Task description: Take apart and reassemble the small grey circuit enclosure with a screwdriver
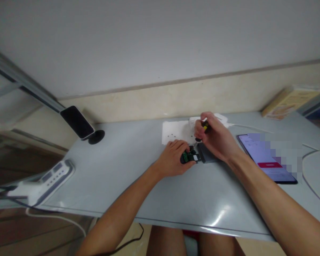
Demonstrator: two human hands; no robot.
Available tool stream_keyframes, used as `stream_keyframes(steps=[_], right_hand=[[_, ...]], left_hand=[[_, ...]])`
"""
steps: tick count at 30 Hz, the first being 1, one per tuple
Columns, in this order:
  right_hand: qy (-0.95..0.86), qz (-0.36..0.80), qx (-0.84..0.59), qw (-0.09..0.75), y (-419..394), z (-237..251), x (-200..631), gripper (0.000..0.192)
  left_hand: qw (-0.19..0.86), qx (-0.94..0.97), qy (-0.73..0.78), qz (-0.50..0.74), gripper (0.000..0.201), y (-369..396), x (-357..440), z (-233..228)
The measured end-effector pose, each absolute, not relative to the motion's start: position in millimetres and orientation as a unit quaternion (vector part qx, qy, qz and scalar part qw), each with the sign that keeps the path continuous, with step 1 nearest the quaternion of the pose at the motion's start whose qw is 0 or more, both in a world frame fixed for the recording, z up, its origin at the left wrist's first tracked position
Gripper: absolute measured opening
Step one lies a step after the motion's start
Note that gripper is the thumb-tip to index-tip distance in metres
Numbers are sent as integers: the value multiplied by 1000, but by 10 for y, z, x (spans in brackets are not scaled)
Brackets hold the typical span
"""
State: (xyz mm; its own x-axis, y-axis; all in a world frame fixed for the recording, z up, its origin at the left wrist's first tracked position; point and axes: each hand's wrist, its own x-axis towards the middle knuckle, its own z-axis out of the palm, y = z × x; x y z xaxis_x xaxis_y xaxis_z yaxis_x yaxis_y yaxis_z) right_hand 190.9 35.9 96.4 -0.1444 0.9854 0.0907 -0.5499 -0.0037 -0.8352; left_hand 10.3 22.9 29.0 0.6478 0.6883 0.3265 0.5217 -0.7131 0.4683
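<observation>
My left hand [173, 160] is closed around a small dark device with an exposed green circuit board [191, 156], steadying it on the table. In my right hand [216, 138] is a screwdriver [205, 125] with a black and yellow handle, held at a tilt. Its shaft slants down to the board, and the tip looks to be on or just above it; I cannot tell which. A flat grey part [210, 156] lies under my right hand, against the device's right side. Just behind, several tiny dark pieces, probably screws, sit on a white sheet [166, 127].
To the right lies a large phone or tablet [272, 167] with its screen lit. A yellowish box [288, 103] leans at the back right. A dark-screened device on a stand [78, 122] and a white power strip [53, 179] are on the left. White cables [306, 177] trail at right.
</observation>
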Motion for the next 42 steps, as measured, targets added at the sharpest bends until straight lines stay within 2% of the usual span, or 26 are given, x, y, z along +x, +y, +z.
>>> stream_keyframes(steps=[4, 8, 11, 15, 24, 31, 34, 38, 42], right_hand=[[-388, 628, -298, 606, 383, 920, 1976, 41], [-441, 605, -314, 584, 405, 876, 2071, 36], [-450, 629, -295, 561, 412, 896, 2087, 33], [-378, 671, -255, 585, 418, 934, 2022, 25], [-361, 685, -241, 585, 399, 902, 2023, 33], [-475, 563, -374, 563, 461, 941, 2119, 34], [-419, 594, -348, 592, 470, 959, 2064, 38], [-397, 642, -313, 577, 375, 986, 1963, 50], [-408, 653, -296, 566, 294, 1013, 1949, 46]], left_hand=[[169, 893, 338, 245, 31, 227, 97, 289], [170, 893, 342, 239, 32, 226, 97, 286], [167, 894, 342, 237, 32, 230, 98, 281], [162, 895, 340, 238, 32, 232, 101, 287], [167, 896, 348, 220, 29, 228, 104, 304], [158, 901, 339, 218, 29, 230, 96, 294], [154, 901, 347, 209, 29, 221, 106, 312], [146, 904, 348, 202, 29, 215, 115, 325], [139, 908, 340, 203, 32, 222, 104, 310]])
